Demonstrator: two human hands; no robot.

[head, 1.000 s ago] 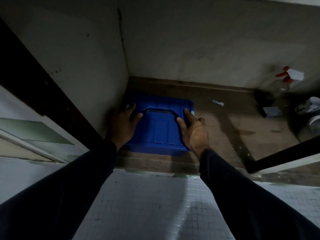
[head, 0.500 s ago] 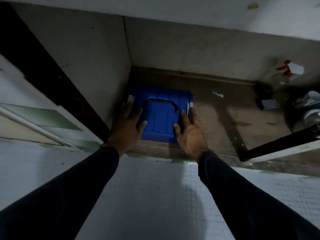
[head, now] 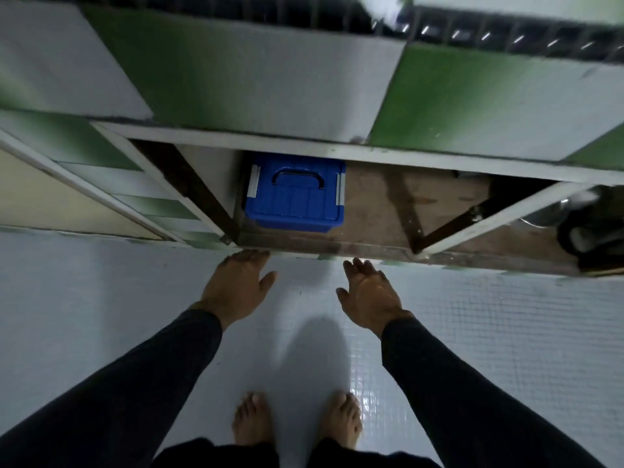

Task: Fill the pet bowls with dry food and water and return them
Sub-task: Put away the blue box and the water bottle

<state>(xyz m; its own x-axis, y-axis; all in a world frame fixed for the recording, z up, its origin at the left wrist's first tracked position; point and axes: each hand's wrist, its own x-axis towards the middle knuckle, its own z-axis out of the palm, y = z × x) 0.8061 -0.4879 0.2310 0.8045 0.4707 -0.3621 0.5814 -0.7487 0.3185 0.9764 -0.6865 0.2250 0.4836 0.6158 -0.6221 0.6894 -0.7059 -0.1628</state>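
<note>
Both hands hang out over the pale tiled floor (head: pixel 101 298), each grip loose and holding nothing: the left hand (head: pixel 236 285) shows its back, fingers straight and reaching toward the cabinet's bottom edge, and the right hand (head: pixel 369 293) lies just beside it with its fingers spread and relaxed. Ahead of both grips, past the fingertips and inside the open low cabinet (head: pixel 371 194), sits the blue storage box (head: pixel 293 201), lid on, its dark handle lying flat on top and pale latches at either side. It is tucked against the cabinet's left inner wall, clear of both hands, a little nearer the left grip than the right. Off to the right of the right grip, deeper along the cabinet floor, something metallic and rounded (head: pixel 547 211) shows beside a dark bundle (head: pixel 591 234); it is too blurred to tell what either is. Behind the grips, dark sleeves (head: pixel 472 383) run back toward the person, and two bare feet (head: pixel 253 420) stand on the tiles below them. Above the cabinet opening run green and white panels (head: pixel 236 69).
</note>
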